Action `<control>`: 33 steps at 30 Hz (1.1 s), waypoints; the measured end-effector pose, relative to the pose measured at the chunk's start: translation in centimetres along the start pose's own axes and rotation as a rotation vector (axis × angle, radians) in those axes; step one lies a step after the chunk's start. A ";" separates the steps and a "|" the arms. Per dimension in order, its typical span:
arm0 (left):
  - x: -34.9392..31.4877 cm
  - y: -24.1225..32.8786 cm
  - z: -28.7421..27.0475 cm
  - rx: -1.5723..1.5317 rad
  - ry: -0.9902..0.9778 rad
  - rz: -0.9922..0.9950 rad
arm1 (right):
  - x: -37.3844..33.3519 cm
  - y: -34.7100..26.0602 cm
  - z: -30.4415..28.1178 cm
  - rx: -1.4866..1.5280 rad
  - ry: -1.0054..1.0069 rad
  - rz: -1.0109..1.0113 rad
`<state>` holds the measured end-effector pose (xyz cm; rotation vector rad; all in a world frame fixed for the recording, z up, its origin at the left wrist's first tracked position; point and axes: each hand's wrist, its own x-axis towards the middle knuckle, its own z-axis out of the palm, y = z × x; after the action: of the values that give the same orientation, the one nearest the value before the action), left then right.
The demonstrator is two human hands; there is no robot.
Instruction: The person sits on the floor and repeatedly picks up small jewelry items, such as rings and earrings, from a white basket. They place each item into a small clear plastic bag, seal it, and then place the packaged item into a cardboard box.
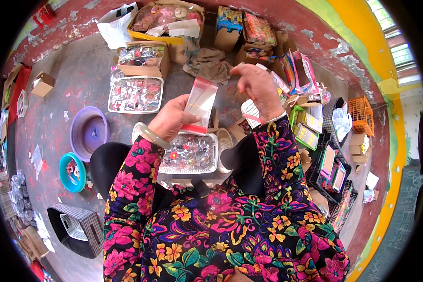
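Note:
My left hand (170, 121) grips a stack of flat clear plastic bags (203, 98) with red bands at both ends, thumb on top. Raised to the right of the bags, my right hand (262, 94) has its index finger stretched toward the left and the other fingers loosely bent; nothing shows in it. Below the bags, close to my lap, is a white plastic basket (215, 159) of small clear-wrapped trinkets. My left wrist wears a pale bangle (155, 137).
Beyond stands another white basket (135, 112) of packets, with filled cardboard boxes (163, 63) behind. A purple basin (87, 134) and a teal basin (63, 175) lie left. At right are black crates (331, 188), an orange crate (361, 115) and a green tray (293, 123).

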<state>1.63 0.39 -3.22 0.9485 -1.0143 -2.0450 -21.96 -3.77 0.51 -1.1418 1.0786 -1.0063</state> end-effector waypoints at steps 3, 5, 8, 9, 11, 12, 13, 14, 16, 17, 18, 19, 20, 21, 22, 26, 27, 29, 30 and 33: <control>-0.3 0.4 -0.3 0.066 -0.067 -0.014 | 0.5 1.8 0.7 -0.204 -0.186 0.109; -0.5 0.6 -0.4 0.104 -0.133 -0.035 | 0.1 1.9 1.3 -0.215 -0.337 0.115; 0.1 0.0 -0.8 0.206 -0.200 -0.023 | -0.5 2.1 1.6 -0.257 -0.402 0.163; 0.3 -0.1 -0.5 0.214 -0.216 -0.017 | -0.7 2.0 1.3 -0.276 -0.383 0.140; 0.2 0.5 -0.2 0.260 -0.115 -0.004 | -0.8 1.9 0.1 -0.309 -0.347 0.093; 0.3 0.6 0.0 0.279 -0.075 0.004 | -1.2 1.9 -1.4 -0.307 -0.261 -0.003; 0.8 0.5 -0.3 0.260 -0.015 0.057 | -1.7 1.2 -2.3 -0.172 -0.138 -0.023; 0.9 0.7 -0.4 0.220 0.078 0.052 | -2.0 1.5 -4.1 -0.098 -0.042 0.006; 0.8 1.0 -0.3 0.153 0.200 0.060 | -3.1 3.6 -8.7 -0.036 0.148 0.084; 0.7 1.0 -0.2 0.119 0.229 0.074 | -4.0 5.0 -11.0 -0.052 0.241 0.136; 0.7 1.1 -0.1 0.110 0.228 0.069 | -4.9 6.8 -13.1 -0.062 0.334 0.188; 0.9 0.8 0.1 0.119 0.206 0.050 | -6.3 10.0 -15.0 -0.093 0.480 0.207; 0.7 0.6 -0.2 0.130 0.209 0.034 | -7.7 11.5 -14.3 0.004 0.552 0.230; 0.7 0.6 0.0 0.143 0.201 0.020 | -8.6 14.3 -15.5 0.113 0.648 0.356; 1.3 0.0 0.1 0.160 0.172 0.010 | -9.9 18.6 -18.0 0.230 0.709 0.427; 1.3 -0.5 0.0 0.214 0.161 -0.049 | -10.4 23.7 -17.5 0.334 0.865 0.685; 1.5 -0.6 0.1 0.221 0.160 -0.057 | -10.3 25.0 -17.9 0.374 0.891 0.711; 1.7 -0.9 0.3 0.226 0.163 -0.068 | -10.5 26.6 -18.9 0.434 0.869 0.694; 1.8 -1.0 0.4 0.226 0.160 -0.068 | -10.7 27.2 -19.2 0.454 0.874 0.678; 2.6 -1.3 0.7 0.226 0.130 -0.079 | -11.6 27.9 -21.3 0.321 0.931 0.647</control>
<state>-0.61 -0.76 -4.85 1.2385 -1.1704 -1.9315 -43.41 7.54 -27.39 0.0325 1.7716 -1.1245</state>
